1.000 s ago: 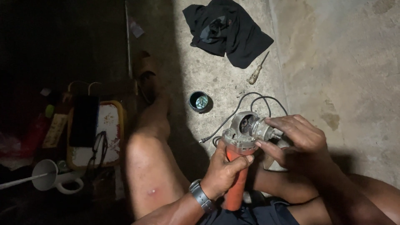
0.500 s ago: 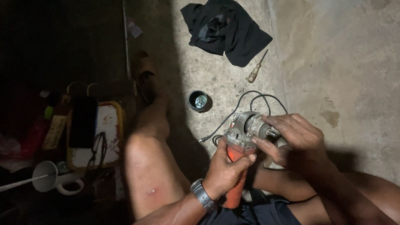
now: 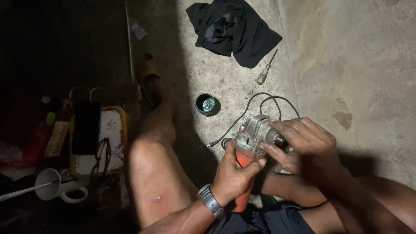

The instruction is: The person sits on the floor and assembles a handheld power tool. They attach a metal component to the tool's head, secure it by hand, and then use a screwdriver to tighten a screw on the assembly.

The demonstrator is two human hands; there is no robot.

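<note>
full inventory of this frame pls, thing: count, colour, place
orange-bodied angle grinder with grey metal head: 1, orange and grey, held over the lap
black power cord: 1, black, looped on the floor behind the grinder
crumpled black cloth: 1, black, floor at top
wooden-handled screwdriver: 1, tan handle, floor right of the cloth
small round dark tin: 1, dark with shiny inside, floor centre
brown sandal: 1, brown, floor beyond the left foot
yellow-rimmed tray: 1, yellow and white, left
black phone: 1, black, on the tray
white mug: 1, white, lower left
left hand: grips the orange body, wears a dark wristwatch
right hand: on the metal head
</note>
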